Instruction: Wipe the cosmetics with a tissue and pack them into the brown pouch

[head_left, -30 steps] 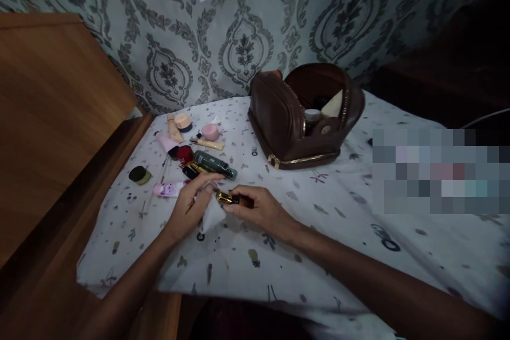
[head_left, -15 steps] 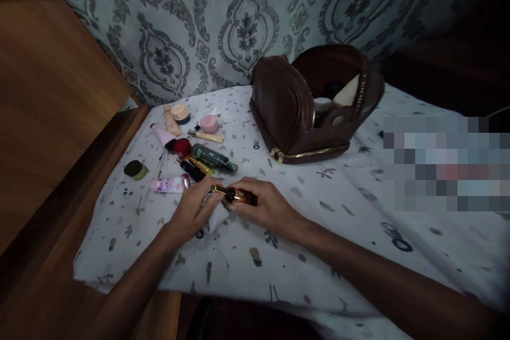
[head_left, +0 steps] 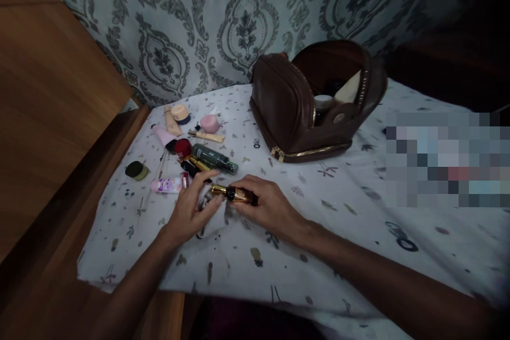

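Observation:
My right hand [head_left: 269,204] is closed around a small amber-brown bottle [head_left: 241,195] with a black collar and a long gold cap, held on its side with the cap toward the left. My left hand [head_left: 189,210] is beside the gold cap, thumb and forefinger spread apart around it; the thumb tip is close to the cap, and I cannot tell if it touches. Below the left palm is a pale fold [head_left: 215,223], either cloth or tissue. Just past the left fingers are a pink and white tube [head_left: 165,185] and a dark green bottle [head_left: 214,158].
An unzipped brown leather bag [head_left: 287,111] stands at the back right with items inside. Several cosmetics lie at the left, including a red round container [head_left: 183,147], a pink jar [head_left: 209,123] and a green-lidded jar [head_left: 136,170]. A wooden panel [head_left: 51,90] borders the left side.
The left thumb and forefinger have come off the gold cap and spread apart. The right hand keeps the bottle in nearly the same place.

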`<action>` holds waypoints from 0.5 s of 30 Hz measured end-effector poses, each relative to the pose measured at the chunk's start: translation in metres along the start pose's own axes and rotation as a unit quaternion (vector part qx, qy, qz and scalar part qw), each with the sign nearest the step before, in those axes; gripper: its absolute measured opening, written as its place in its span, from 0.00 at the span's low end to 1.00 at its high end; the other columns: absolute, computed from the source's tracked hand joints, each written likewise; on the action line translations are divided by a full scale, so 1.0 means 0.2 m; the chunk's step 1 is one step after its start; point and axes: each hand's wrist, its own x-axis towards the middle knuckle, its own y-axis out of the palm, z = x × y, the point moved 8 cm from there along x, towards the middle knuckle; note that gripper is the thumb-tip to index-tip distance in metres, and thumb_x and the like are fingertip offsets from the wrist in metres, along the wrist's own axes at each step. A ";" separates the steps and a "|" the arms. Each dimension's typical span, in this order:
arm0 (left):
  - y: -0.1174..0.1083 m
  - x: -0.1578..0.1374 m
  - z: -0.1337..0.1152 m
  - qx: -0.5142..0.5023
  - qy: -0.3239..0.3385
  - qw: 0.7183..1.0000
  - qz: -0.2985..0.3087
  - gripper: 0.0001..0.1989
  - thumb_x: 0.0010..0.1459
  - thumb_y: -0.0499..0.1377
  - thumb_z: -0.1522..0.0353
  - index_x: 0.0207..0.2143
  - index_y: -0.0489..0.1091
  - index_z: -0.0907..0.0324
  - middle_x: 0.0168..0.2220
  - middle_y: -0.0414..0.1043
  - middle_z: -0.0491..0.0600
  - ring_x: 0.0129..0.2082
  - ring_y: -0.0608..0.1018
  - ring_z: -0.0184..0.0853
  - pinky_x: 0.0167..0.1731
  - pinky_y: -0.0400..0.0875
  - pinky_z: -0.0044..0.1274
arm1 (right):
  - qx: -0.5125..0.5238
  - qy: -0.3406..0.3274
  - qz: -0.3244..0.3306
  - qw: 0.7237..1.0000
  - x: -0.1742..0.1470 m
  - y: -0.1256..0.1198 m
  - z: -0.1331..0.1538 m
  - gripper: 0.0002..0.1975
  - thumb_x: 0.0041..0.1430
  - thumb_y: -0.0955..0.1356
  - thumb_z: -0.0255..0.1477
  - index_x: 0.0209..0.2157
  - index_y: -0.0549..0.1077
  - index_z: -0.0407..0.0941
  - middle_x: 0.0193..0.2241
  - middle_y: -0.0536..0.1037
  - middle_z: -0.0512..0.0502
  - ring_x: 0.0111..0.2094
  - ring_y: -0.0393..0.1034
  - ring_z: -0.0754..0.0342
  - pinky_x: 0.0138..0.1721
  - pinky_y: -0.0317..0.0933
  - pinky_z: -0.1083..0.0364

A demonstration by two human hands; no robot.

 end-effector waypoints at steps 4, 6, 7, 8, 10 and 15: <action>0.01 0.00 -0.01 -0.012 0.001 0.999 0.032 0.13 0.65 0.53 0.66 0.51 0.64 0.58 0.46 0.72 0.50 0.46 0.74 0.36 0.45 0.65 0.24 | -0.011 0.001 -0.007 1.000 0.00 -0.01 0.00 0.08 0.54 0.71 0.24 0.38 0.77 0.46 0.31 0.74 0.49 0.32 0.68 0.54 0.32 0.61 0.55; 0.03 0.00 0.00 -0.020 -0.007 0.999 0.049 0.10 0.67 0.51 0.65 0.47 0.66 0.58 0.40 0.72 0.48 0.40 0.74 0.35 0.41 0.65 0.23 | -0.031 -0.007 -0.001 1.000 0.00 -0.01 0.01 0.08 0.55 0.71 0.23 0.38 0.76 0.45 0.31 0.73 0.49 0.32 0.68 0.54 0.33 0.61 0.56; 0.04 0.01 0.00 -0.023 -0.011 0.998 0.055 0.09 0.67 0.51 0.65 0.44 0.66 0.58 0.37 0.72 0.47 0.38 0.74 0.34 0.38 0.65 0.22 | -0.041 -0.013 0.002 0.999 0.00 0.00 0.02 0.08 0.55 0.70 0.22 0.38 0.76 0.45 0.31 0.73 0.49 0.33 0.68 0.54 0.33 0.61 0.56; 0.04 0.01 0.01 -0.024 -0.016 0.998 0.058 0.09 0.67 0.50 0.65 0.42 0.66 0.59 0.35 0.71 0.46 0.34 0.73 0.33 0.35 0.64 0.22 | -0.051 -0.021 0.005 0.998 -0.01 0.00 0.03 0.08 0.55 0.70 0.21 0.38 0.76 0.44 0.31 0.73 0.49 0.33 0.68 0.55 0.33 0.61 0.56; 0.05 0.01 0.03 -0.022 -0.027 0.998 0.058 0.10 0.67 0.50 0.63 0.37 0.66 0.59 0.29 0.66 0.43 0.28 0.70 0.30 0.30 0.62 0.21 | -0.069 -0.040 0.008 0.997 -0.01 0.00 0.04 0.08 0.55 0.69 0.21 0.38 0.76 0.44 0.32 0.72 0.49 0.33 0.68 0.55 0.34 0.62 0.56; 0.04 0.01 0.05 -0.029 -0.031 0.998 0.055 0.12 0.67 0.51 0.62 0.32 0.65 0.58 0.26 0.63 0.41 0.26 0.68 0.29 0.28 0.60 0.21 | -0.068 -0.057 0.008 0.996 -0.02 0.00 0.05 0.07 0.56 0.69 0.21 0.37 0.76 0.43 0.32 0.72 0.48 0.33 0.68 0.55 0.35 0.62 0.56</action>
